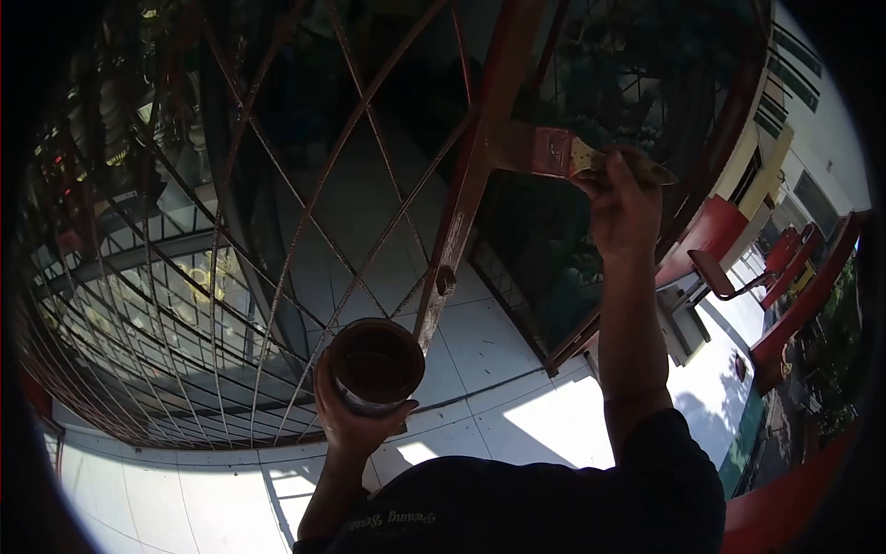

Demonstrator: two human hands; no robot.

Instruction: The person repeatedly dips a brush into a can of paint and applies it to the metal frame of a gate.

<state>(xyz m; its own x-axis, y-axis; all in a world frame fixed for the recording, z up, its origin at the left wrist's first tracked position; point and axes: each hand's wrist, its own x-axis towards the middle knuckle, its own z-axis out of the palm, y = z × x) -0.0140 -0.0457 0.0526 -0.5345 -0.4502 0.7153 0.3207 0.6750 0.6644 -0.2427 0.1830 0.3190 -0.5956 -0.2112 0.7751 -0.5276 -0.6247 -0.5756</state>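
My left hand (pixel 355 427) is wrapped round a round paint can (pixel 377 362) with brown paint inside, held low in front of my chest. Up and to the right, my right hand (pixel 623 208) grips the handle of a paintbrush (pixel 554 152). Its bristles touch the upright bar of a metal gate (pixel 475 152). The upper stretch of this bar is reddish brown; lower down, a worn, pale patch (pixel 452 242) shows above a dark hole. My fingers partly cover the brush handle.
Crossed metal lattice (pixel 309 214) fills the left side, with a lit display case (pixel 198 286) behind it. White floor tiles (pixel 517 406) run below, partly in sunlight. At right are a red chair (pixel 715 274), a red curved ledge (pixel 812 300) and a building wall.
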